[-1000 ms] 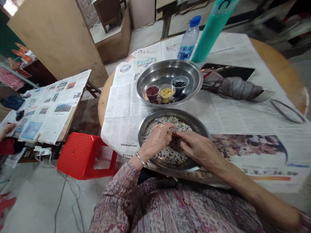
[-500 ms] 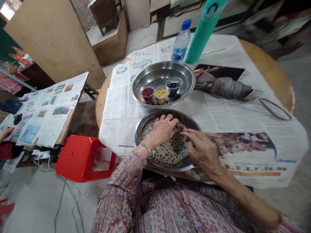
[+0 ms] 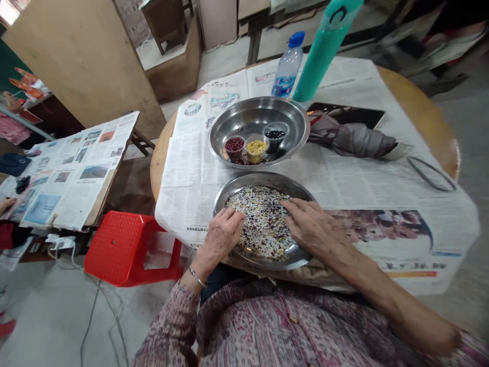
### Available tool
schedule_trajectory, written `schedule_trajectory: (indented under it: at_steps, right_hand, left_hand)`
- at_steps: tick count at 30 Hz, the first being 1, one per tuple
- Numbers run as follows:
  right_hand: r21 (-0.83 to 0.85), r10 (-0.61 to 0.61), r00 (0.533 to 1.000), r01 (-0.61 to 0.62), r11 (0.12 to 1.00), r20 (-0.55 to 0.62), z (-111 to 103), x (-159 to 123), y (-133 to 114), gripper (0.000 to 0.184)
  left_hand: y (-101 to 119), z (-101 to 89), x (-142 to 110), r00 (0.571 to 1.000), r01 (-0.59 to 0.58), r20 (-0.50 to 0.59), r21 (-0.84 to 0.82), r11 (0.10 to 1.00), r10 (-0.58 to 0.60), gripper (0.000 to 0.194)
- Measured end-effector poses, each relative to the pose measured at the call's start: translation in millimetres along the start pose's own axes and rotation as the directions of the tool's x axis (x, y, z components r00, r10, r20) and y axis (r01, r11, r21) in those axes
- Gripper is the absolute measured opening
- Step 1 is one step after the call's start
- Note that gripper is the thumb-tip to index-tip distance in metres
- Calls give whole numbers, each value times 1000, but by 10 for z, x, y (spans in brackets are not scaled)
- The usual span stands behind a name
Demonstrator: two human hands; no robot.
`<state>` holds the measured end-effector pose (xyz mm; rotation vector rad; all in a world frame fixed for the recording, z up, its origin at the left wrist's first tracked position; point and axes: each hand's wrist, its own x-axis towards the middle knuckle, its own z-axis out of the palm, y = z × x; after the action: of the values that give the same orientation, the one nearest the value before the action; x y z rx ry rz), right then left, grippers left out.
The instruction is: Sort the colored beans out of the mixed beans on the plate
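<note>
A shallow steel basin (image 3: 303,189) at the table's near edge holds a mix of white grains and red, yellow and black beans (image 3: 263,221). My left hand (image 3: 221,233), a bracelet on its wrist, is over the basin's left rim with its fingers bunched together. Whatever those fingertips may hold is hidden. On the opposite side, my right hand (image 3: 315,227) lies over the grains, fingers stretched forward and thumb apart. Just beyond stands a second steel basin (image 3: 244,114) with clear cups of red beans (image 3: 234,145), yellow beans (image 3: 256,148) and black beans (image 3: 274,134).
Newspaper (image 3: 183,188) covers the round table. Behind the far basin stand a water bottle (image 3: 287,66) and a teal flask (image 3: 324,51). A folded grey umbrella (image 3: 353,136) lies to the right, beside a dark flat object (image 3: 367,116). A red stool (image 3: 114,247) is at left.
My hands have moved apart from the middle of the grains. The left has drawn back to the left rim, the right slightly rightward. More of the mix is exposed, spread flatter.
</note>
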<state>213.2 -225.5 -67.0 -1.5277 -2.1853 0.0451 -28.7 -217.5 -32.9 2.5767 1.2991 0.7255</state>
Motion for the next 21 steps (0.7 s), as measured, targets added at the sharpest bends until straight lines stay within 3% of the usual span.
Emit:
schedule_trajectory:
  at_steps: [7,12,14,17,21]
  right_hand:
    - [286,-109,980,58,956,166,91,-172,-352,20]
    - [352,-254,954,187,917,156,125,85,-486,27]
    - [285,-228,967,188,940,114,127,227,-430,27]
    - [126,-86,994,77,989,64,132,359,-291,25]
    - [84,27,994,-37,996,108,181,331,-205,31]
  left_hand:
    - [-46,180,-291,967,-61,-255,-157,986,20,13]
    - [-80,271,-329,938,-72,-346,-214,974,-6,16]
    - [-84,280,-333,937,-73,-348,-214,974,-6,16]
    - [-76,275,-328,937,-73,-350,-213,974,-6,15]
    - [-60,266,-321,943,-39,-330,-204,978,-31,15]
